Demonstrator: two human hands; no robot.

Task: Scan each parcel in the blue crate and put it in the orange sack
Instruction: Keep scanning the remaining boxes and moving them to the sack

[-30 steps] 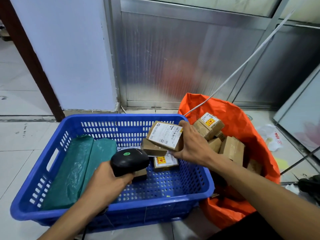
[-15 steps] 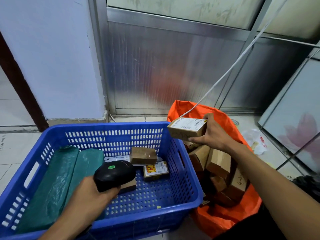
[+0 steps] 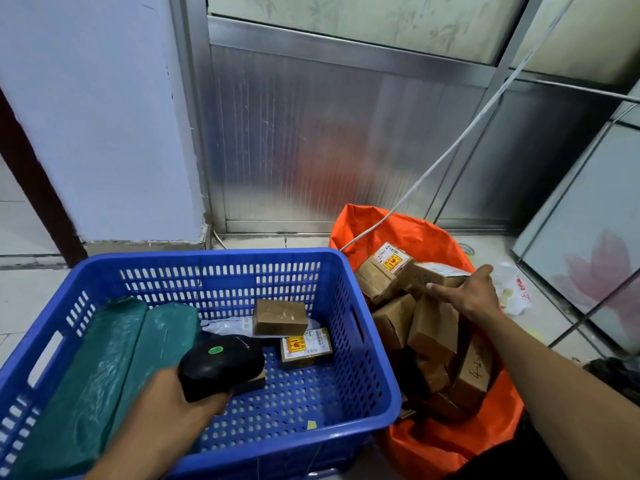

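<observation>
I am holding the black scanner [image 3: 221, 365] in my left hand [image 3: 173, 410], fingers wrapped round its handle, its head with the green dot hanging over the middle of the blue crate [image 3: 363, 341]. My right hand [image 3: 474, 292] is reaching out over the orange sack [image 3: 408, 230], which is standing just beside the crate's right wall. Its fingers are lying straight across the top of a brown parcel [image 3: 436, 275], which is resting on the heap of boxes in the sack; the thumb is stretched along the near side, and I am not seeing any curl round the box, so I am reading this grip as spread and merely touching.

In the crate, a plain brown box [image 3: 280, 317] is sitting near the back wall on top of a white mailer [image 3: 225, 325]. In front of it a smaller labelled box [image 3: 306, 348] is lying flat on the crate floor, red-and-yellow sticker up. Two green wrapped bundles [image 3: 114, 358] are lying side by side along the left part of the crate.

In the sack, another box with a yellow sticker [image 3: 384, 271] is lying just left of the one under my fingers. A white cable [image 3: 450, 147] is running from the upper right down to the sack's rim.
</observation>
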